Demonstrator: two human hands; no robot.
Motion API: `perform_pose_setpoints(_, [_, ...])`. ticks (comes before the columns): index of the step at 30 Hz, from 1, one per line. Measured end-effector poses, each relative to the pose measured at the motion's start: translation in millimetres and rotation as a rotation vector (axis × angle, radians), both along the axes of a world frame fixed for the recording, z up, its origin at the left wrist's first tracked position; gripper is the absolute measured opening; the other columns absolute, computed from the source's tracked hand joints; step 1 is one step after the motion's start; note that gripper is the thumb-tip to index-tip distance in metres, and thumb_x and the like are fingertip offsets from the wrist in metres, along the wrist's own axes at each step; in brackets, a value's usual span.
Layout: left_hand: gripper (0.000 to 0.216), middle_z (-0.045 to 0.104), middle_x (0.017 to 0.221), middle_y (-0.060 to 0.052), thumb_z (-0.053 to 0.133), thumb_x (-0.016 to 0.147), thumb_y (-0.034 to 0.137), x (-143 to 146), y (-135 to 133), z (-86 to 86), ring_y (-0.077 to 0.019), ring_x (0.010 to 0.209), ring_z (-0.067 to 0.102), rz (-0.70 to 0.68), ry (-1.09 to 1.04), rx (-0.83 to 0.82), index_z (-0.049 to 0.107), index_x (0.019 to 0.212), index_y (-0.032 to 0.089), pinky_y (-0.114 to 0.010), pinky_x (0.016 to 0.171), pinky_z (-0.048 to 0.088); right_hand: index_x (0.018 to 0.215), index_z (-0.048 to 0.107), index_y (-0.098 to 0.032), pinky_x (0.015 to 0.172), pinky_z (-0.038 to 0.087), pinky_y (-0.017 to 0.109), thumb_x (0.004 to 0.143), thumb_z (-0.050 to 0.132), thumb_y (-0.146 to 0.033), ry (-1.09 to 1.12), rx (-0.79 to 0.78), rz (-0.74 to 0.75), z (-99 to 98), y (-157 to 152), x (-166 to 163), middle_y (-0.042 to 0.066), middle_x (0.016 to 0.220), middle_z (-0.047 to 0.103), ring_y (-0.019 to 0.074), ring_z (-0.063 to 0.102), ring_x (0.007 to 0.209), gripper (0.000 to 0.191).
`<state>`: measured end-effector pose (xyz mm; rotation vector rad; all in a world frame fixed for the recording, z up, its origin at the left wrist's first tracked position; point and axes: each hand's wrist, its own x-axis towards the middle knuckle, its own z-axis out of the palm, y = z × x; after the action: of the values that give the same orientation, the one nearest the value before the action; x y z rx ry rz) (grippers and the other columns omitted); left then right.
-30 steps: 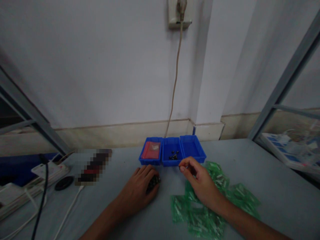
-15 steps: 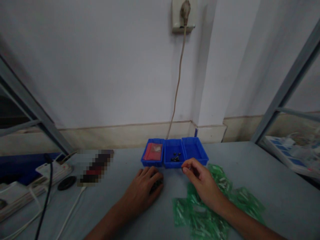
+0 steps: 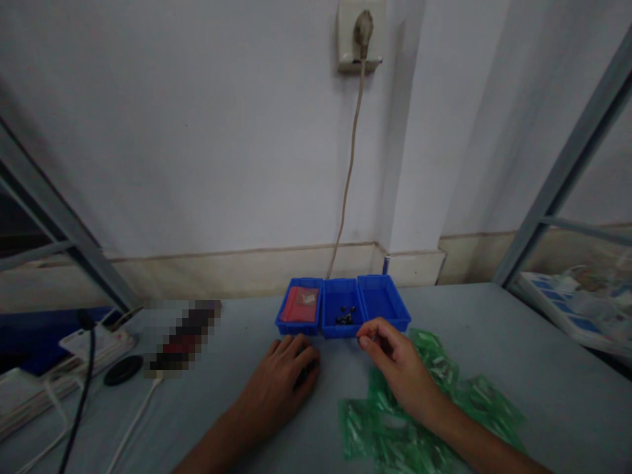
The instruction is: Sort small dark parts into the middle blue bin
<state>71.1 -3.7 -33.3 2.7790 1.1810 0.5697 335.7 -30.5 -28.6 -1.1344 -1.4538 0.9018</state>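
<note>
My left hand [image 3: 286, 372] rests palm down on the table, its fingers curled around something dark that I cannot make out. Thumb and forefinger of my right hand [image 3: 388, 349] are pinched together on something too small to name, just in front of the blue bins. Small dark metallic parts [image 3: 344, 318] lie in the middle blue bin [image 3: 342, 289]. The left blue bin [image 3: 300, 329] holds a pink packet [image 3: 299, 304] with a small clear bag on top. Green plastic bags [image 3: 409, 447] with small pieces inside spread beneath and around my right forearm.
The right blue bin [image 3: 380, 301] adjoins the others. To the left are a black round disc [image 3: 123, 370], a white power strip [image 3: 106, 354], cables and a blurred-out object. A white box with blue squares [image 3: 563, 309] stands far right. Wall and metal frame posts bound the table.
The whole view has shifted slightly, so things sit a little lower. Both hands keep nearly the same pose and place relative to the bins.
</note>
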Motion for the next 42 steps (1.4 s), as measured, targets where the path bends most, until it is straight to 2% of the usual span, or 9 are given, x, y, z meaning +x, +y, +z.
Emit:
perform_pose_setpoints(4, [0.014, 0.067, 0.115, -0.004, 0.065, 0.105, 0.020, -1.4, 1.0, -2.3, -0.0280, 0.106, 0.062, -0.003, -0.016, -0.011, 0.065, 0.118, 0.026, -0.045, 0.094, 0.046, 0.099, 0.070, -0.023, 0.070, 0.042, 0.032, 0.102, 0.066, -0.050, 0.055, -0.021, -0.005, -0.3, 1.1, 0.2, 0.000, 0.085, 0.061, 0.0198, 0.056, 0.078, 0.028])
perform_pose_setpoints(10, [0.016, 0.068, 0.116, -0.004, 0.065, 0.105, 0.022, -1.5, 0.6, -0.9, -0.0278, 0.106, 0.063, -0.003, -0.007, -0.012, 0.065, 0.120, 0.026, -0.044, 0.092, 0.047, 0.098, 0.071, -0.023, 0.057, 0.037, 0.028, 0.093, 0.076, -0.061, 0.231, -0.112, 0.058, 3.8, 2.6, -1.5, -0.001, 0.079, 0.059, 0.0154, 0.050, 0.063, 0.039])
perform_pose_setpoints(13, [0.016, 0.069, 0.116, -0.004, 0.066, 0.104, 0.022, -1.6, 0.9, 0.1, -0.0277, 0.106, 0.064, -0.005, -0.004, 0.000, 0.066, 0.119, 0.026, -0.043, 0.092, 0.047, 0.099, 0.071, -0.022, 0.055, 0.036, 0.026, 0.089, 0.080, -0.062, 0.301, -0.167, 0.086, 7.9, 2.3, -1.9, 0.000, 0.082, 0.064, 0.0140, 0.051, 0.061, 0.042])
perform_pose_setpoints(17, [0.016, 0.069, 0.116, -0.004, 0.065, 0.105, 0.023, -2.6, 0.8, 0.2, -0.0273, 0.105, 0.064, -0.003, 0.001, 0.002, 0.066, 0.121, 0.027, -0.043, 0.093, 0.048, 0.096, 0.072, -0.021, 0.055, 0.035, 0.026, 0.092, 0.078, -0.059, 0.314, -0.205, 0.108, 12.0, 1.2, -1.5, 0.001, 0.084, 0.067, 0.0125, 0.051, 0.060, 0.040])
perform_pose_setpoints(23, [0.016, 0.069, 0.116, -0.005, 0.063, 0.106, 0.024, -4.4, 1.4, -1.4, -0.0268, 0.105, 0.064, -0.013, -0.006, 0.013, 0.066, 0.121, 0.027, -0.043, 0.094, 0.049, 0.084, 0.068, -0.019, 0.054, 0.032, 0.026, 0.095, 0.075, -0.061, 0.339, -0.236, 0.110, 6.3, 2.8, -3.0, -0.001, 0.076, 0.061, 0.0107, 0.046, 0.058, 0.044])
perform_pose_setpoints(30, [0.016, 0.069, 0.117, -0.004, 0.065, 0.105, 0.025, -4.5, 0.2, -0.1, -0.0269, 0.107, 0.065, -0.002, -0.018, 0.001, 0.067, 0.120, 0.028, -0.044, 0.096, 0.049, 0.078, 0.063, -0.019, 0.048, 0.025, 0.025, 0.076, 0.085, -0.076, 0.490, -0.346, 0.050, 4.9, 5.3, -4.7, -0.005, 0.065, 0.053, 0.0083, 0.038, 0.049, 0.061])
perform_pose_setpoints(35, [0.016, 0.069, 0.117, -0.003, 0.066, 0.104, 0.024, -4.9, 0.0, -0.6, -0.0265, 0.107, 0.065, 0.003, -0.033, -0.002, 0.067, 0.120, 0.028, -0.043, 0.095, 0.049, 0.072, 0.055, -0.020, 0.046, 0.020, 0.023, 0.076, 0.088, -0.073, 0.575, -0.382, 0.090, 4.8, 6.7, -3.2, -0.009, 0.058, 0.043, 0.0054, 0.030, 0.046, 0.063])
perform_pose_setpoints(38, [0.017, 0.069, 0.119, -0.003, 0.066, 0.105, 0.024, -5.9, 0.3, -2.2, -0.0271, 0.108, 0.064, 0.004, -0.031, -0.015, 0.066, 0.121, 0.028, -0.044, 0.096, 0.048, 0.078, 0.060, -0.019, 0.046, 0.021, 0.022, 0.079, 0.089, -0.069, 0.611, -0.362, 0.087, 5.1, 5.6, -2.9, -0.007, 0.062, 0.048, 0.0050, 0.031, 0.046, 0.058])
perform_pose_setpoints(42, [0.017, 0.069, 0.119, -0.004, 0.065, 0.105, 0.024, -6.1, 0.4, -2.0, -0.0271, 0.108, 0.064, 0.003, -0.019, -0.024, 0.066, 0.122, 0.028, -0.044, 0.096, 0.048, 0.089, 0.068, -0.019, 0.048, 0.031, 0.022, 0.083, 0.088, -0.063, 0.568, -0.298, 0.111, 9.8, 2.6, -2.9, -0.002, 0.075, 0.061, 0.0077, 0.043, 0.052, 0.049])
